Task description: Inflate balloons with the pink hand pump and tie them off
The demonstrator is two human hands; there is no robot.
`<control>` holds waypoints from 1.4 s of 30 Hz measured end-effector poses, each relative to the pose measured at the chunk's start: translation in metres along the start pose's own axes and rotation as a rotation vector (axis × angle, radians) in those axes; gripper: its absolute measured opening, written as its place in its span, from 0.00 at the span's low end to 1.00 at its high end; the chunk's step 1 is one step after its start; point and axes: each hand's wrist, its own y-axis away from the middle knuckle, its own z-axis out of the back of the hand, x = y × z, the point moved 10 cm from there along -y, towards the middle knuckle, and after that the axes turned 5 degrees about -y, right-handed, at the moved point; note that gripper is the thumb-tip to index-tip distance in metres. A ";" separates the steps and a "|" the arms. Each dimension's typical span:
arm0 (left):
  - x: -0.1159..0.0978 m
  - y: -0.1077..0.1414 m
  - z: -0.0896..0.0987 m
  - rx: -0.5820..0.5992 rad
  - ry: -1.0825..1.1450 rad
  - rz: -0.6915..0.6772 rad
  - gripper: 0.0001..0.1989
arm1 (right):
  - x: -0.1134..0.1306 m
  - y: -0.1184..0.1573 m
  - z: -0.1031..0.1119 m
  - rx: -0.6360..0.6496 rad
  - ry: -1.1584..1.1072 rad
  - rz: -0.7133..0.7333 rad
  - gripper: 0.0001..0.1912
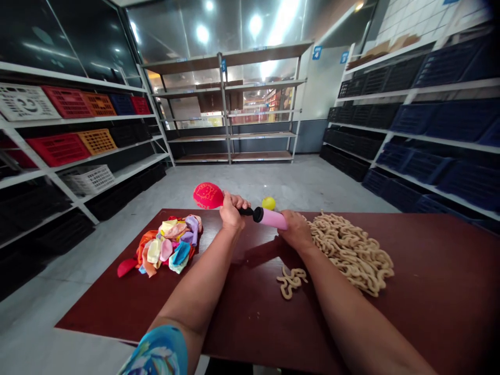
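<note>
My left hand (233,209), fingers curled closed, held the red balloon (208,196) by its neck, beyond the table (250,323) edge; my right hand (297,229) was wrapped around the pink pump (272,219). Red: inflated, apparently untied. Heaped balloons (166,250): limp, undone.

Wears a bright blue sleeve (159,350) (swirled in pale and darker tones), well back from the left fingers (237,201).

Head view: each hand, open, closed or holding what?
Left hand: closed, holding the red balloon at its neck end.
Right hand: closed, holding the pink pump.
</note>
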 end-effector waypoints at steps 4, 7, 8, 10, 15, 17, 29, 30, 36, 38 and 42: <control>-0.024 -0.010 0.005 -0.053 -0.026 -0.005 0.26 | -0.002 -0.001 -0.004 0.022 -0.025 0.000 0.17; -0.050 -0.017 0.010 -0.088 -0.027 -0.041 0.24 | -0.009 -0.001 -0.007 0.024 -0.014 -0.021 0.18; -0.057 -0.019 0.012 -0.097 -0.029 -0.057 0.24 | -0.012 -0.001 -0.007 0.026 -0.013 -0.030 0.18; -0.069 -0.020 0.015 -0.113 -0.031 -0.088 0.24 | -0.017 -0.001 -0.009 0.027 -0.017 -0.048 0.17; -0.070 -0.017 0.010 -0.089 -0.022 -0.105 0.23 | -0.017 0.000 -0.009 0.002 -0.026 -0.055 0.14; -0.062 -0.015 0.005 -0.054 -0.019 -0.104 0.24 | -0.010 0.000 -0.009 -0.003 -0.032 -0.030 0.14; -0.014 -0.007 0.004 -0.029 -0.010 0.007 0.24 | 0.011 0.002 -0.009 0.020 -0.105 0.025 0.14; -0.017 -0.009 0.007 -0.046 -0.014 0.014 0.24 | 0.010 0.002 -0.011 0.024 -0.118 0.030 0.15; -0.055 -0.023 0.020 -0.080 -0.013 -0.071 0.27 | -0.002 0.001 -0.015 0.064 -0.141 0.000 0.17; -0.062 -0.024 0.020 -0.068 -0.015 -0.099 0.27 | -0.004 0.001 -0.015 0.076 -0.134 -0.016 0.18; -0.054 -0.024 0.017 -0.011 -0.024 -0.088 0.22 | -0.002 0.001 -0.014 0.076 -0.073 -0.023 0.16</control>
